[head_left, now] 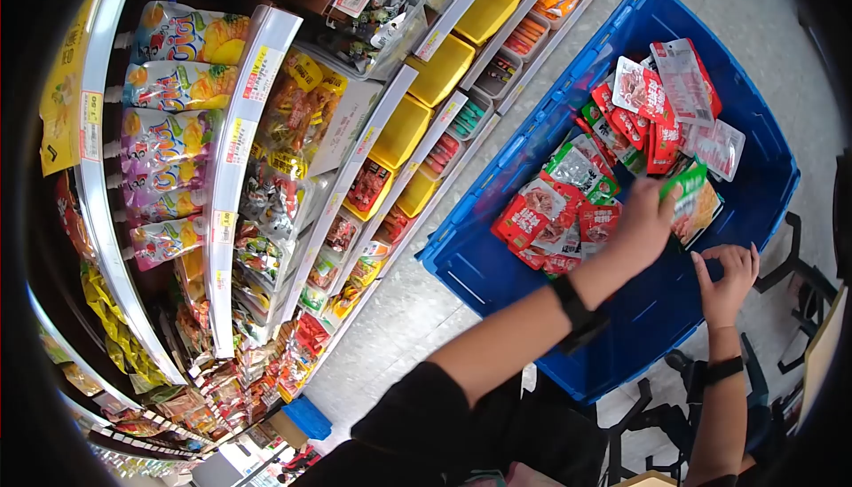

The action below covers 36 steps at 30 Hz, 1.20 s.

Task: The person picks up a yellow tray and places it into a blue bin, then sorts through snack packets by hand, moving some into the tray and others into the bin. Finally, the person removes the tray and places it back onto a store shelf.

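My left hand (641, 230) reaches over the blue plastic bin (470, 252), pinching a green snack packet (685, 184) by its end. Just past that packet lies a pack with a tan face (701, 212), partly covered. Red and white snack packets (537, 212) are heaped in the bin around my left hand, with more red packets (643, 92) toward its far end. At the bin's near right rim, my right hand (726, 281) has its thumb and fingers apart, with nothing held between them. Dark bands circle both wrists.
Store shelves (235, 185) fill the left side, stocked with pouches (173, 132) and bagged snacks. Yellow trays (441, 70) line the lower shelf tiers. Grey floor (399, 301) runs between shelves and bin. Dark chair legs (785, 256) stand beyond the bin's right side.
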Available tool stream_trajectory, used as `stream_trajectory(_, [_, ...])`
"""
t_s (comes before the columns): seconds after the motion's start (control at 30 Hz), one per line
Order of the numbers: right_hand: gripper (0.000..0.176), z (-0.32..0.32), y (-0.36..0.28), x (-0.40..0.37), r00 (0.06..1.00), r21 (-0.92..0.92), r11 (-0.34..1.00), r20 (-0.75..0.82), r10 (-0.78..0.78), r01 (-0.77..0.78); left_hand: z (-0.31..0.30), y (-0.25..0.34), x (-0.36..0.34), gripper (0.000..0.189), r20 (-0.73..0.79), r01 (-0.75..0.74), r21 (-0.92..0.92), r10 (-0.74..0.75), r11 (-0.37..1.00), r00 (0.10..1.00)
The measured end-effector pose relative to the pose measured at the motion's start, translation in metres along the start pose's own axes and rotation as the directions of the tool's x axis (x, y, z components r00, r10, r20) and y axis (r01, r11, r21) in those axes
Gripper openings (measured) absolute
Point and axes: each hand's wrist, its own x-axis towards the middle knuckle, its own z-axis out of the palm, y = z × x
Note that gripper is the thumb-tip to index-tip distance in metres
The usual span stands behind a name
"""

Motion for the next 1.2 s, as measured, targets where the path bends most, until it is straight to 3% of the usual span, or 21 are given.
stream_trajectory(0.03, [0.023,0.000,0.000,0.000,1.000,-0.004,1.000,-0.001,0.002,-0.002,-0.044,0.035,0.005,0.041,0.179,0.209,-0.020,-0.202,0.978,0.963])
stream_trajectory(0.1, [0.022,0.001,0.000,0.001,1.000,-0.002,1.000,-0.014,0.018,-0.018,-0.107,0.068,0.006,0.041,0.215,0.209,-0.267,-0.153,0.941,0.965])
stream_trajectory(0.17, [0.023,0.001,0.000,0.001,1.000,-0.020,1.000,-0.002,0.009,-0.009,-0.164,0.099,-0.001,0.038,0.185,0.345,-0.392,-0.294,0.853,0.938])
stream_trajectory(0.23, [0.023,0.000,-0.001,0.002,1.000,-0.019,1.000,-0.007,0.013,-0.013,-0.214,0.096,-0.002,0.035,0.029,0.320,-0.284,-0.326,0.904,0.945])
stream_trajectory(0.33, [0.023,0.000,-0.001,0.002,1.000,-0.028,0.999,0.004,0.018,-0.018,-0.275,0.056,-0.005,0.034,-0.081,0.344,-0.293,-0.382,0.892,0.921])
stream_trajectory(0.4, [0.022,0.001,-0.001,0.002,1.000,-0.037,0.999,0.014,0.020,-0.020,-0.306,0.021,-0.012,0.033,-0.134,0.385,-0.428,-0.479,0.817,0.867])
stream_trajectory(0.43, [0.022,0.002,-0.001,0.002,1.000,-0.043,0.999,0.010,0.019,-0.019,-0.316,0.002,-0.015,0.033,-0.132,0.392,-0.430,-0.486,0.813,0.864])
stream_trajectory(0.53, [0.022,0.003,-0.001,0.003,0.999,-0.066,0.998,0.030,0.019,-0.017,-0.334,-0.044,-0.022,0.024,-0.206,0.349,-0.660,-0.607,0.665,0.767])
stream_trajectory(0.77, [0.021,0.004,-0.001,0.004,0.997,-0.115,0.993,0.071,0.029,-0.021,-0.352,-0.126,-0.021,0.029,-0.276,0.264,-0.730,-0.625,0.630,0.730])
stream_trajectory(0.9, [0.020,0.004,-0.002,0.006,0.995,-0.127,0.992,0.099,0.028,-0.015,-0.361,-0.135,-0.028,0.027,-0.270,0.296,-0.746,-0.677,0.597,0.685])
stream_trajectory(1.1, [0.019,0.003,-0.004,0.007,0.992,-0.140,0.990,0.120,0.031,-0.014,-0.386,-0.099,-0.051,0.024,-0.186,0.433,-0.642,-0.676,0.633,0.713])
stream_trajectory(1.2, [0.019,0.004,-0.005,0.007,0.993,-0.155,0.988,0.116,0.036,-0.017,-0.401,-0.115,-0.047,0.024,-0.215,0.436,-0.670,-0.719,0.601,0.661])
